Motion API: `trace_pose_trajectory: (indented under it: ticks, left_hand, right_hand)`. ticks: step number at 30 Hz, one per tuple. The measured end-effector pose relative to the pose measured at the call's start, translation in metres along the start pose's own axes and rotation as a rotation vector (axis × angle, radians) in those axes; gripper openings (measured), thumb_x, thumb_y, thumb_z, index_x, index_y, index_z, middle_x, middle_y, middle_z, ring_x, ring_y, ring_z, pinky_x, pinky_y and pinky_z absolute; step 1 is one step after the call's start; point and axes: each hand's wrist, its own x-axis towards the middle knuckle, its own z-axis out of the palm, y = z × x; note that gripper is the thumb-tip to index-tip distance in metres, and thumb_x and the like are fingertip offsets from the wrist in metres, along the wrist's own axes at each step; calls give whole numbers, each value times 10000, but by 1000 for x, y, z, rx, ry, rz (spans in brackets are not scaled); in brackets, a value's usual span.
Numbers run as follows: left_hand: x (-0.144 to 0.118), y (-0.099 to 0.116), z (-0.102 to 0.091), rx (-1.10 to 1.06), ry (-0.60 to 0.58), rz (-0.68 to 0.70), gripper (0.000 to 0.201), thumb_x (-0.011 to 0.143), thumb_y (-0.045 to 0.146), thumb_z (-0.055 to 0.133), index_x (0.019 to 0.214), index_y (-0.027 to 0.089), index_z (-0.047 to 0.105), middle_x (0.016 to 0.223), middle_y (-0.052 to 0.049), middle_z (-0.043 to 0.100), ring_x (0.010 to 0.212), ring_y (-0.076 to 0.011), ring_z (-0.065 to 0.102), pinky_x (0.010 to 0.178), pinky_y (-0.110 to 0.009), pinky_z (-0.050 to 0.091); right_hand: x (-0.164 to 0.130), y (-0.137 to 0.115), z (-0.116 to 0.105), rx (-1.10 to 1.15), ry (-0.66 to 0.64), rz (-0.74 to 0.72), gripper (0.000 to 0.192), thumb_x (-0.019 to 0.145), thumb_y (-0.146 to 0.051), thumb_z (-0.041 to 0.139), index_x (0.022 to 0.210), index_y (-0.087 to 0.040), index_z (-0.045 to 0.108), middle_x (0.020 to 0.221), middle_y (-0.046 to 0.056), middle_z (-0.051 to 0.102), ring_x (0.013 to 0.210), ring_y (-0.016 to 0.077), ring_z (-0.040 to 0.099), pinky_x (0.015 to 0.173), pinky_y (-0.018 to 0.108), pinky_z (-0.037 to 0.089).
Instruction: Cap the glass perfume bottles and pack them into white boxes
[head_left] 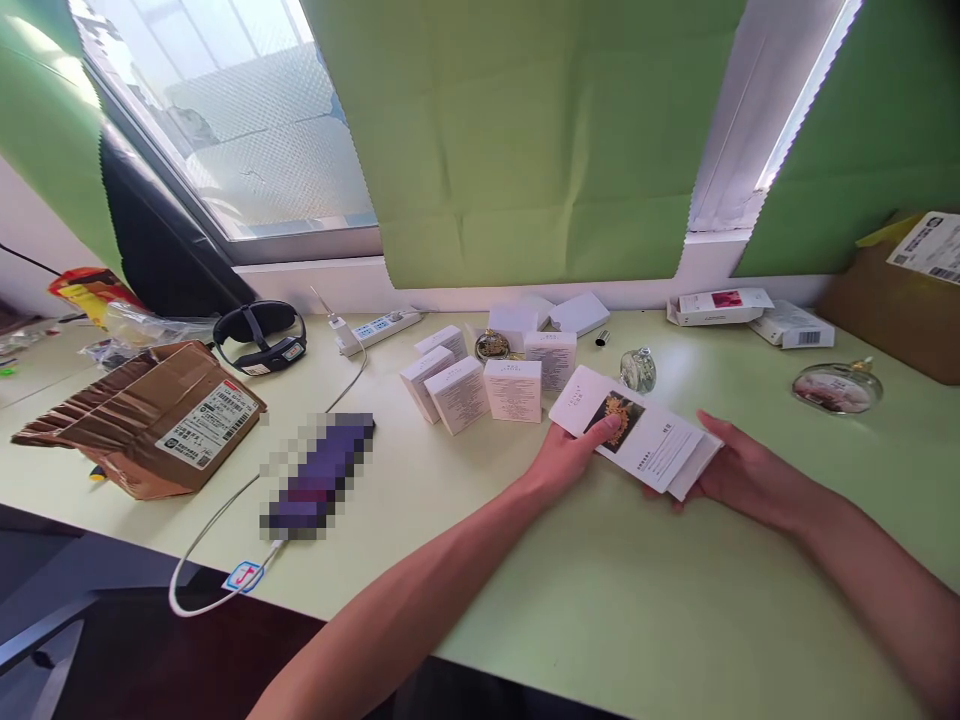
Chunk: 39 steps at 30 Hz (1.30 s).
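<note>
Both my hands hold a flat white box (pixel 649 440) with a flower picture on its top face, just above the pale green desk (pixel 600 600). My left hand (pixel 570 455) grips its left end, thumb on the picture. My right hand (pixel 739 465) holds the right end from beneath. Several small white boxes (pixel 491 385) stand in a cluster just beyond my left hand. A small clear glass bottle (pixel 638 369) sits behind the held box.
A torn brown parcel (pixel 157 415) lies at the left, with a black headband device (pixel 260 337) and a power strip (pixel 379 327) behind it. A pixelated dark object (pixel 319 475) lies on a white cable. A round glass bottle (pixel 836 387), flat boxes (pixel 750 310) and a cardboard box (pixel 907 290) are at the right.
</note>
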Motion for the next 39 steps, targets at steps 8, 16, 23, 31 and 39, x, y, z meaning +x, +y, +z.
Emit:
trace_pose_trajectory:
  ticks: [8, 16, 23, 31, 39]
  left_hand:
    - [11, -7, -1, -251, 49, -88, 417, 807, 420, 758, 1143, 192, 665, 1229, -98, 708, 1126, -280, 672, 1005, -459, 531]
    - [8, -1, 0, -263, 70, -126, 403, 823, 407, 745, 1148, 190, 646, 1229, -109, 706, 1145, -294, 665, 1023, -484, 517]
    - [7, -1, -1, -257, 57, -140, 400, 812, 399, 760, 1131, 183, 653, 1233, -112, 705, 1142, -286, 666, 1041, -482, 499]
    - [8, -2, -1, -243, 44, -137, 422, 814, 404, 749, 1152, 178, 637, 1250, -123, 693, 1151, -292, 661, 1035, -476, 501]
    - [2, 0, 2, -139, 55, -36, 591, 840, 474, 710, 1321, 233, 465, 1365, -117, 604, 1201, -293, 619, 943, -432, 552]
  right_hand:
    - [-10, -2, 0, -132, 51, -146, 610, 913, -598, 536, 1485, -471, 368, 1347, 57, 653, 1081, 324, 678, 865, 494, 567]
    - [-14, 1, -6, -395, 124, -265, 600, 895, -472, 640, 1450, -481, 411, 1447, 48, 537, 1122, 307, 647, 880, 498, 592]
    - [-14, 3, 2, -485, 131, -264, 483, 924, -404, 627, 1389, -458, 508, 1375, 45, 566, 1094, 282, 643, 844, 454, 612]
    - [-14, 4, 4, -535, 165, -259, 461, 925, -407, 623, 1375, -452, 534, 1287, 48, 600, 938, 245, 671, 790, 453, 624]
    - [-9, 5, 6, -464, 207, -276, 468, 907, -410, 651, 1363, -447, 551, 1354, 29, 595, 1193, 303, 618, 973, 512, 573]
